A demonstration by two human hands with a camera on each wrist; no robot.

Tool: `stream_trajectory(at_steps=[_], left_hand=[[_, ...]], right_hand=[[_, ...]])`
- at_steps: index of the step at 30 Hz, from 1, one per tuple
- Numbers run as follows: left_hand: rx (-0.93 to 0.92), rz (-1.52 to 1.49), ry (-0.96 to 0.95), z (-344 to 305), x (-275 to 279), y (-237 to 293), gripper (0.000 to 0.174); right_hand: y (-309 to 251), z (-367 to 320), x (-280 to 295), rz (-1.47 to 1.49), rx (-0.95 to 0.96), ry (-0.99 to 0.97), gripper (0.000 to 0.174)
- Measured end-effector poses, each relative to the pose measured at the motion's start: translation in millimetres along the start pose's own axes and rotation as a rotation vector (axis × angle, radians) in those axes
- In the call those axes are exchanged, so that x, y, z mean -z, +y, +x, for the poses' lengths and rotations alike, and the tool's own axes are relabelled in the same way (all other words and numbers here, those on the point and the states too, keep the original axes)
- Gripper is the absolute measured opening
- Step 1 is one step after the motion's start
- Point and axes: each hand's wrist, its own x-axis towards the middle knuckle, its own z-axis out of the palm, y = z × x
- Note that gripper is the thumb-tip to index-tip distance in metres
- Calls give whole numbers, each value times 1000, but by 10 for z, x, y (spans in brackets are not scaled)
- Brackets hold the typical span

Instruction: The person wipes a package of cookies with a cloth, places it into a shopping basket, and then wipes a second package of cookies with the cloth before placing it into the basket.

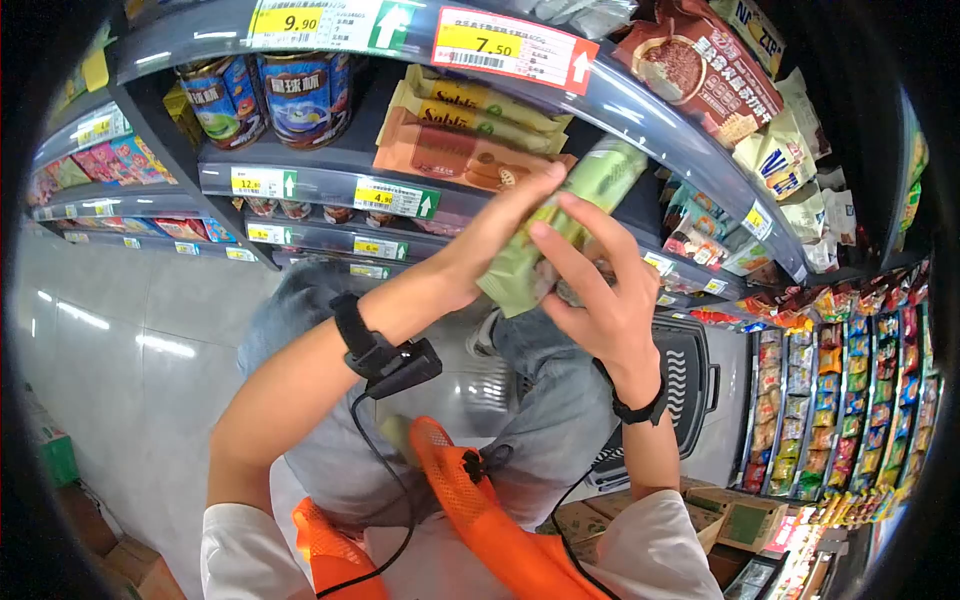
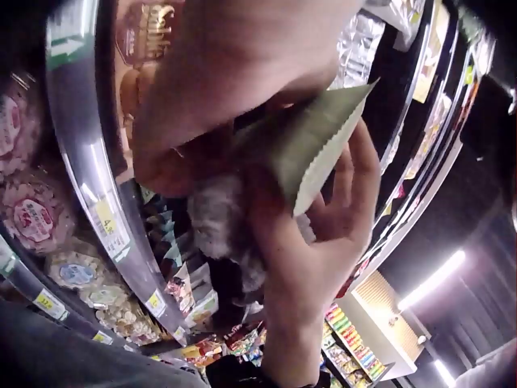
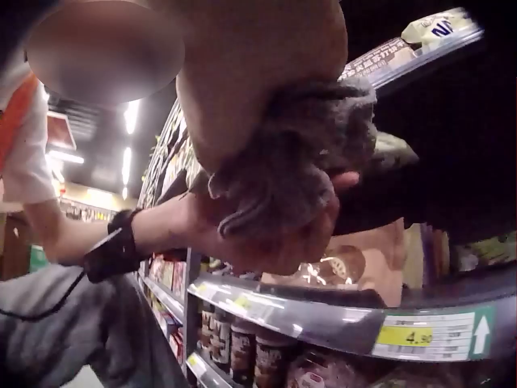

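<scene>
My left hand [image 1: 478,245] grips a long green snack packet [image 1: 610,170] from its left side, thumb along the top edge. The packet is tilted in front of the shelf, and its crimped end [image 2: 327,149] shows in the left wrist view. My right hand [image 1: 615,295] is on the packet's other side, fingertips at its upper face. A crumpled grey cloth [image 3: 295,162] is bunched in the right hand, against the packet. Right behind the packet lie brown and yellow Sable packs [image 1: 450,150] on the shelf. The left hand's fingers are partly hidden beneath the packet.
Blue cans [image 1: 305,100] stand left of the packs. A price rail [image 1: 330,190] runs along the shelf front, and an upper shelf edge [image 1: 690,120] overhangs at right. A black basket [image 1: 690,385] is on the floor beside the legs. Cartons [image 1: 735,515] lie behind.
</scene>
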Motion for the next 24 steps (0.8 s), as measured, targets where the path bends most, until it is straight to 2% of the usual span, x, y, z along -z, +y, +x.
stream_trajectory(at_steps=[4, 7, 8, 9, 11, 14, 15, 17, 20, 22, 24], left_hand=[[133, -36, 4, -33, 181, 196, 42], [140, -104, 38, -29, 275, 322, 45], [161, -149, -75, 0, 375, 337, 45], [143, -105, -78, -23, 410, 371, 47], [116, -13, -88, -77, 409, 426, 49], [141, 46, 129, -171, 225, 486, 50], [154, 69, 188, -186, 225, 500, 50], [45, 150, 73, -151, 391, 441, 47], [64, 236, 227, -147, 580, 471, 42], [50, 226, 327, -158, 413, 546, 41], [45, 155, 347, -161, 316, 570, 42]], right_hand=[[-164, 165, 122, 162, -26, -147, 54], [-204, 213, 48, 344, 83, -42, 42], [-211, 256, 30, 400, 112, -7, 38], [-218, 298, 11, 455, 144, 26, 34], [-180, 453, -18, 471, 186, 114, 33], [-114, 690, -167, 462, 214, 310, 34], [-92, 668, -193, 423, 204, 318, 34], [-49, 624, -246, 345, 183, 333, 36], [-24, 509, -373, 279, 90, 212, 35], [-96, 461, -461, 250, 26, 19, 35], [-69, 432, -578, 269, 83, 67, 24]])
